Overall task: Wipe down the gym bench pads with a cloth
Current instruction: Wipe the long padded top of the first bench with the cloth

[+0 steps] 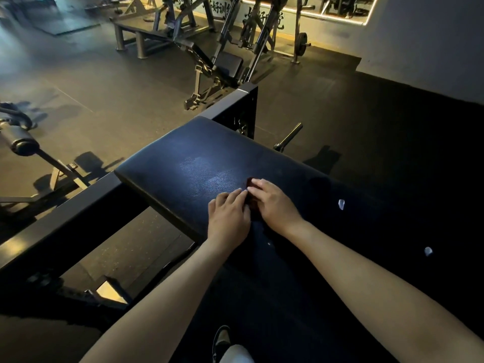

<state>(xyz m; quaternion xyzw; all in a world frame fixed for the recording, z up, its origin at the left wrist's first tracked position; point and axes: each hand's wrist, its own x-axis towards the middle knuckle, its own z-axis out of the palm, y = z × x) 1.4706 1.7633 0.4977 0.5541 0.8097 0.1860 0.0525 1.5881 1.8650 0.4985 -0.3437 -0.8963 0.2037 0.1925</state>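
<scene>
A wide black padded bench pad [199,163] fills the middle of the head view, shiny where light falls on it. A small dark red cloth [251,197] lies on the pad, mostly hidden between my hands. My left hand [229,217] rests palm down on the cloth's left side. My right hand [275,203] presses on its right side, fingertips over its far edge. Both hands touch each other at the fingers.
A black steel frame [78,205] runs along the pad's left and far end. Two small white scraps [341,204] lie on the dark surface to the right. Weight machines [225,61] stand on the rubber floor beyond. My shoe [222,339] shows at the bottom.
</scene>
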